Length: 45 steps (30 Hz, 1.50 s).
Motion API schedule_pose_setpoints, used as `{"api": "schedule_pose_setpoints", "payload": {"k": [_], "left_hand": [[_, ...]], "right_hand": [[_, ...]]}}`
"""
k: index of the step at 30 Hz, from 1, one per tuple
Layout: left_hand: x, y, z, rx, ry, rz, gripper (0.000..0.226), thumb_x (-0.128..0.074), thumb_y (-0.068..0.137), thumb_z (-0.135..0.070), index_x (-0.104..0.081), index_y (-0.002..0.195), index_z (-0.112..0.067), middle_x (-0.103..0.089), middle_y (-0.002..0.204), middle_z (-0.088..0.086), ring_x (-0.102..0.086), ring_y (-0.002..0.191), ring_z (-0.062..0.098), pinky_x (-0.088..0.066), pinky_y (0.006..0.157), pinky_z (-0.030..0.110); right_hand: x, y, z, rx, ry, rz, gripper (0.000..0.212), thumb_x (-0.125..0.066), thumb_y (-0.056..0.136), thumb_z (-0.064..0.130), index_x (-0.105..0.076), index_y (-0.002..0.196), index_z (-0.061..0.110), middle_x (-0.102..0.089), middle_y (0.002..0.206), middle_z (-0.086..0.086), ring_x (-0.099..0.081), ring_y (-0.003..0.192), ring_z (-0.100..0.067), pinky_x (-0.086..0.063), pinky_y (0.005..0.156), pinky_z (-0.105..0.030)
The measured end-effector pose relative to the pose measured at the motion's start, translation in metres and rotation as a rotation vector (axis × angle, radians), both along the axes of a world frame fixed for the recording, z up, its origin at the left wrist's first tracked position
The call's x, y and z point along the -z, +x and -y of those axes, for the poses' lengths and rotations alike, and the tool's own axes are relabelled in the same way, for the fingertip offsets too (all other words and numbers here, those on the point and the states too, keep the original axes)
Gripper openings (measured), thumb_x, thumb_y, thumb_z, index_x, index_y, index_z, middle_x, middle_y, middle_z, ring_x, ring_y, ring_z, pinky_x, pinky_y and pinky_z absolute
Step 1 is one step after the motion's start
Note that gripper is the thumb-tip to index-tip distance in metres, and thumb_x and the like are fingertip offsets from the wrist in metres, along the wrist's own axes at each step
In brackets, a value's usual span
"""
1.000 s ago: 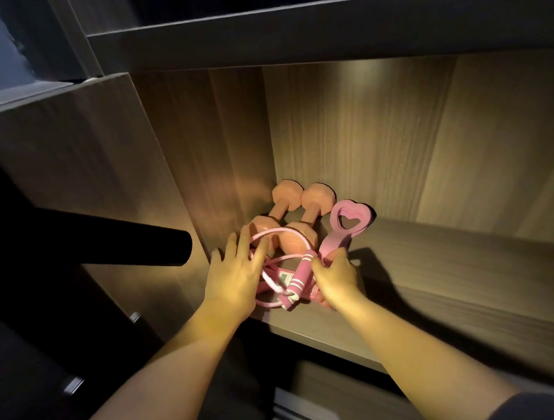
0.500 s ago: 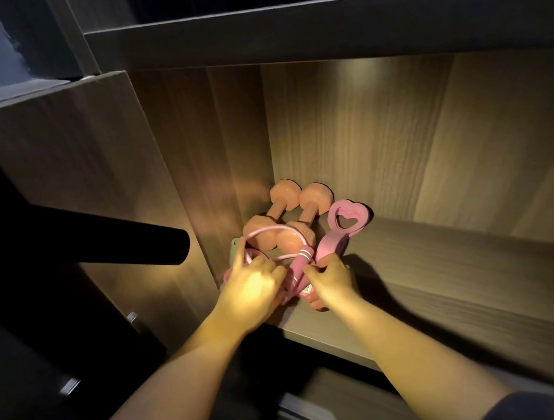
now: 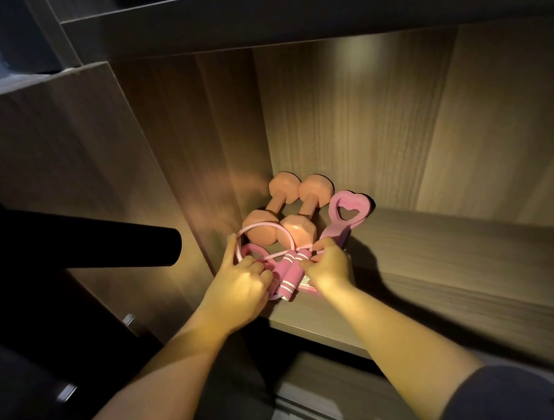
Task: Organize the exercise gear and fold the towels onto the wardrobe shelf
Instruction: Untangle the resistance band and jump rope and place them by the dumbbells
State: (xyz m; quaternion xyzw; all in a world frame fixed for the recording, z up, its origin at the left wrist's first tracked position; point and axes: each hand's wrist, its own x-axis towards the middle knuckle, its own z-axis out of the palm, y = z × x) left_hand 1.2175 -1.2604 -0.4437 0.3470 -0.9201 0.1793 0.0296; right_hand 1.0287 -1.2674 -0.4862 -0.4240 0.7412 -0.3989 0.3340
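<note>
Two peach dumbbells (image 3: 287, 205) lie side by side in the back left corner of the wooden wardrobe shelf (image 3: 447, 259). A pink heart-shaped exerciser (image 3: 345, 217) lies just right of them. In front lies a pink skipping rope (image 3: 288, 274), its two handles together and its cord looped over the near dumbbell ends. My left hand (image 3: 243, 286) has its fingers curled round the rope's coils at the shelf's left front corner. My right hand (image 3: 330, 267) pinches the rope beside the handles, over a pink packet with a label. No towels are in view.
A black cylinder (image 3: 100, 243) sticks out from the dark left side, level with the shelf. The wardrobe's side panel (image 3: 207, 155) stands close on the left of the gear. Another shelf board (image 3: 315, 8) runs overhead. The shelf stretches away to the right.
My left hand went from lying flat over the rope to curling its fingers round the coils. The rope handles now lie together between my hands. My right hand stays by the handles.
</note>
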Motion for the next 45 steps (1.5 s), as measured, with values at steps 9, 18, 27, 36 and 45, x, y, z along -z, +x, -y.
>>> {"api": "schedule_pose_setpoints", "payload": {"k": [9, 18, 27, 36, 45], "left_hand": [[0.008, -0.013, -0.002, -0.187, -0.041, -0.052, 0.042, -0.045, 0.094, -0.044, -0.074, 0.103, -0.016, -0.072, 0.107, 0.003, -0.061, 0.111, 0.021, -0.007, 0.119, 0.06], [0.008, -0.031, -0.021, -0.304, -0.018, -0.032, 0.049, -0.037, 0.096, -0.052, -0.065, 0.117, -0.017, -0.065, 0.118, 0.002, -0.053, 0.12, 0.022, 0.002, 0.116, 0.061], [0.012, -0.044, -0.051, -0.387, 0.054, -0.102, 0.055, -0.043, 0.093, -0.051, -0.046, 0.14, -0.022, -0.045, 0.147, 0.003, -0.031, 0.143, 0.026, 0.0, 0.118, 0.061], [-0.002, -0.037, -0.165, -0.445, 0.153, -0.337, 0.067, -0.037, 0.094, -0.059, -0.027, 0.152, -0.028, -0.015, 0.163, 0.005, -0.003, 0.151, 0.027, 0.0, 0.116, 0.06], [-0.033, -0.047, -0.262, -0.258, 0.223, -0.506, 0.065, -0.027, 0.097, -0.059, -0.02, 0.154, -0.029, -0.013, 0.163, 0.001, 0.002, 0.151, 0.022, 0.007, 0.117, 0.052]], "right_hand": [[0.004, -0.01, -0.024, -0.112, 0.046, -0.36, 0.024, -0.059, 0.093, 0.031, -0.066, 0.106, 0.011, -0.057, 0.108, -0.007, -0.059, 0.091, -0.025, -0.045, 0.07, -0.029], [0.004, -0.023, -0.044, -0.296, -0.047, -0.669, 0.029, -0.054, 0.095, 0.04, -0.061, 0.114, 0.019, -0.053, 0.11, -0.001, -0.054, 0.104, -0.024, -0.047, 0.086, -0.037], [0.0, -0.05, -0.081, -0.405, 0.071, -0.873, 0.05, -0.04, 0.1, 0.04, -0.033, 0.147, 0.026, -0.032, 0.154, -0.003, -0.023, 0.144, -0.025, -0.016, 0.119, -0.05], [-0.038, -0.055, -0.237, -0.273, 0.065, -0.994, 0.064, -0.033, 0.099, 0.051, -0.006, 0.155, 0.037, 0.003, 0.165, -0.001, 0.011, 0.151, -0.026, 0.009, 0.116, -0.058], [-0.065, -0.054, -0.346, -0.218, -0.062, -1.053, 0.064, -0.031, 0.098, 0.055, -0.007, 0.155, 0.037, 0.004, 0.164, 0.001, 0.015, 0.149, -0.021, 0.006, 0.119, -0.052]]}}
